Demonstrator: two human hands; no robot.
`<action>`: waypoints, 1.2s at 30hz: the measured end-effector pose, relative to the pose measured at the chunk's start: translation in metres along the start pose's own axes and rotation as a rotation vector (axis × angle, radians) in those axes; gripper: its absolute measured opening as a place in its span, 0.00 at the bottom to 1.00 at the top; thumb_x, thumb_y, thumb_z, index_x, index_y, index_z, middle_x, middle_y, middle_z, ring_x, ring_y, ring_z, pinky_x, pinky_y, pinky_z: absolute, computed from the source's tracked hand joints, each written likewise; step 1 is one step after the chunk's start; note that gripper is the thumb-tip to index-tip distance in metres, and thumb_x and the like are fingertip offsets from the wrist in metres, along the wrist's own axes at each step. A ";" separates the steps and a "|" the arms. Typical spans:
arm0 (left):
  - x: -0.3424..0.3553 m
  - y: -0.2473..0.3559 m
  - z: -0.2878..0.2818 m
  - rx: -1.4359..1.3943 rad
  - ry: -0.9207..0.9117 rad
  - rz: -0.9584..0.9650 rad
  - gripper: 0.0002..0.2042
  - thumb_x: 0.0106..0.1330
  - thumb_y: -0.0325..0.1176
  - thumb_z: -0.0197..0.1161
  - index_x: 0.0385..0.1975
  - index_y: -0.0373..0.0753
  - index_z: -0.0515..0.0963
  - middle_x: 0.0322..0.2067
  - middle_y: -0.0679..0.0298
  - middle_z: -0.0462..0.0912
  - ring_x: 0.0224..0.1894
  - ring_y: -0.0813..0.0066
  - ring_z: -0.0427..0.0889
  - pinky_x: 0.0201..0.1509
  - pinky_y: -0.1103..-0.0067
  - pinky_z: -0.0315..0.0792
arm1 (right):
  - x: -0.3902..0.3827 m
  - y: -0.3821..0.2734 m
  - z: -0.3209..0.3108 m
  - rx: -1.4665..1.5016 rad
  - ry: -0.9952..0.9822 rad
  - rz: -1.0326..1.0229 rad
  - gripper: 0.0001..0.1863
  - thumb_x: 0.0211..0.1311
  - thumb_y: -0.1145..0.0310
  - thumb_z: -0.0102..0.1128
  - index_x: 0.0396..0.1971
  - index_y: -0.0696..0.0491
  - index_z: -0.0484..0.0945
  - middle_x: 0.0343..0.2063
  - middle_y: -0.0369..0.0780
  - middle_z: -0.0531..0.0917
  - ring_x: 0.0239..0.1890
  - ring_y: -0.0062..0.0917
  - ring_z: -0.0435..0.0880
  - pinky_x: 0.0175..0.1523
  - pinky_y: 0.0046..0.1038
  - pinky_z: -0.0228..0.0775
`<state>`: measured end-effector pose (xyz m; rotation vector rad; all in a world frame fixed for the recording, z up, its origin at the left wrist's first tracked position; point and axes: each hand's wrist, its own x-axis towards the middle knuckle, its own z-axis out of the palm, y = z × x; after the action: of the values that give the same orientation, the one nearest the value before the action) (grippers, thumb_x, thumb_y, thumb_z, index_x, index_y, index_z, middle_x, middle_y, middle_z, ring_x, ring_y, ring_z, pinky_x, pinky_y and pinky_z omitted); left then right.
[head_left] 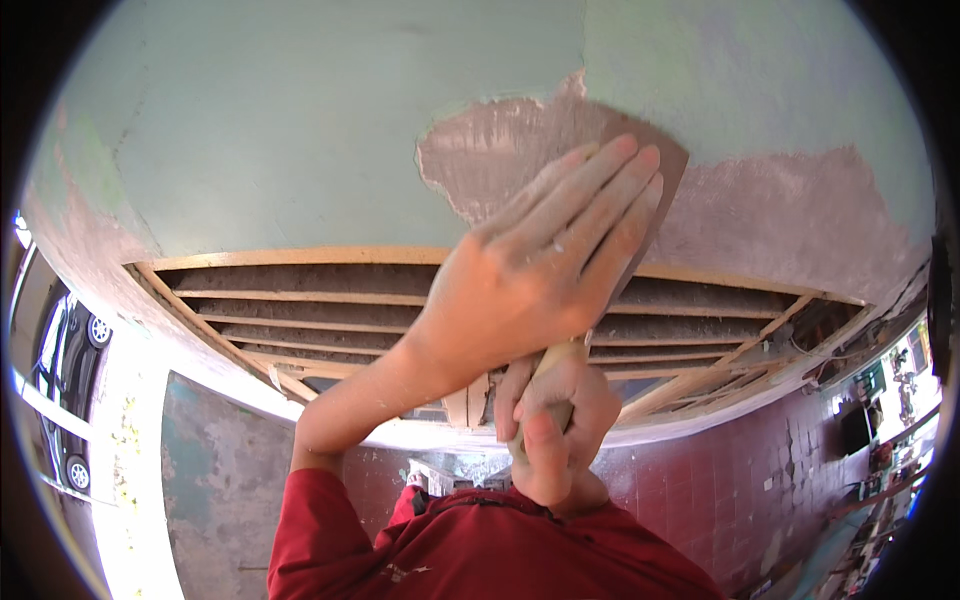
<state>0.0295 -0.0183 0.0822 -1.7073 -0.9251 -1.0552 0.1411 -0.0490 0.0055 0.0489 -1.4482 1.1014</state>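
A broad-bladed scraper [672,160] lies against the pale green wall [300,130], over a rough grey-brown patch [485,150] where the green coat is gone. My right hand [560,430] is wrapped round its handle, low in the middle of the view. Reaching across from the left, my left hand [545,250] lies flat over the blade with its fingers stretched out toward the upper right. Most of the blade is hidden beneath it; only the right end and lower edge show. Pale dust coats the fingers of both hands.
Just below the patch is a wooden louvred vent [310,310] with dusty slats. A second bare patch [790,205] spreads to the right. Far below lies a red tiled floor [690,500]; a dark car [70,390] stands outside at left, and assorted objects line the right side.
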 end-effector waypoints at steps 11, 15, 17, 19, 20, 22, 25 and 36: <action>-0.012 0.000 -0.001 0.104 -0.032 -0.035 0.20 0.55 0.26 0.64 0.49 0.27 0.82 0.55 0.54 0.83 0.60 0.59 0.81 0.64 0.67 0.78 | -0.003 0.010 -0.006 0.082 -0.072 0.006 0.06 0.46 0.75 0.59 0.18 0.57 0.70 0.12 0.41 0.75 0.13 0.24 0.73 0.20 0.24 0.62; -0.008 0.001 0.003 0.064 0.030 -0.091 0.22 0.52 0.22 0.68 0.50 0.31 0.82 0.53 0.55 0.85 0.58 0.57 0.84 0.59 0.64 0.81 | -0.003 0.007 -0.008 0.123 -0.086 0.055 0.07 0.46 0.74 0.60 0.17 0.57 0.71 0.12 0.40 0.74 0.13 0.24 0.72 0.18 0.24 0.60; -0.015 0.002 0.006 0.104 0.049 -0.089 0.22 0.52 0.22 0.68 0.50 0.31 0.82 0.53 0.54 0.85 0.58 0.56 0.84 0.60 0.63 0.81 | -0.007 0.008 -0.007 0.142 -0.071 0.049 0.07 0.45 0.74 0.60 0.17 0.58 0.71 0.11 0.39 0.73 0.12 0.24 0.72 0.18 0.24 0.60; -0.012 0.000 0.003 0.083 0.037 -0.092 0.21 0.53 0.21 0.68 0.50 0.30 0.82 0.52 0.53 0.85 0.57 0.55 0.84 0.60 0.63 0.81 | -0.010 0.011 -0.005 0.134 -0.052 -0.001 0.07 0.44 0.74 0.61 0.17 0.58 0.72 0.11 0.38 0.72 0.12 0.25 0.71 0.18 0.24 0.59; -0.009 -0.002 0.001 0.072 0.032 -0.093 0.21 0.53 0.21 0.68 0.50 0.29 0.82 0.52 0.52 0.85 0.57 0.54 0.84 0.60 0.63 0.81 | -0.006 0.010 -0.004 0.138 -0.071 -0.008 0.07 0.44 0.74 0.61 0.16 0.58 0.72 0.11 0.38 0.72 0.12 0.25 0.71 0.18 0.25 0.59; -0.006 -0.004 0.001 0.075 0.039 -0.081 0.21 0.54 0.21 0.68 0.50 0.28 0.81 0.51 0.51 0.85 0.56 0.53 0.84 0.60 0.63 0.81 | 0.007 0.006 -0.002 0.128 -0.107 -0.017 0.07 0.43 0.73 0.61 0.16 0.57 0.72 0.12 0.38 0.71 0.12 0.26 0.70 0.18 0.25 0.60; -0.013 -0.003 0.001 0.052 0.015 -0.069 0.20 0.55 0.20 0.68 0.50 0.27 0.81 0.51 0.51 0.85 0.55 0.53 0.85 0.59 0.63 0.81 | -0.005 0.013 -0.002 0.080 -0.061 0.021 0.08 0.43 0.72 0.61 0.15 0.57 0.72 0.13 0.38 0.72 0.12 0.27 0.71 0.18 0.26 0.60; -0.011 -0.005 0.002 0.003 0.031 -0.041 0.21 0.51 0.21 0.69 0.49 0.26 0.81 0.50 0.51 0.86 0.55 0.52 0.85 0.57 0.61 0.82 | -0.013 0.012 -0.001 0.101 -0.060 -0.057 0.03 0.44 0.75 0.62 0.21 0.56 0.77 0.14 0.38 0.73 0.13 0.27 0.72 0.18 0.26 0.60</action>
<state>0.0218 -0.0166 0.0732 -1.6718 -0.9451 -1.1036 0.1373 -0.0491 -0.0120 0.1949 -1.4347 1.1340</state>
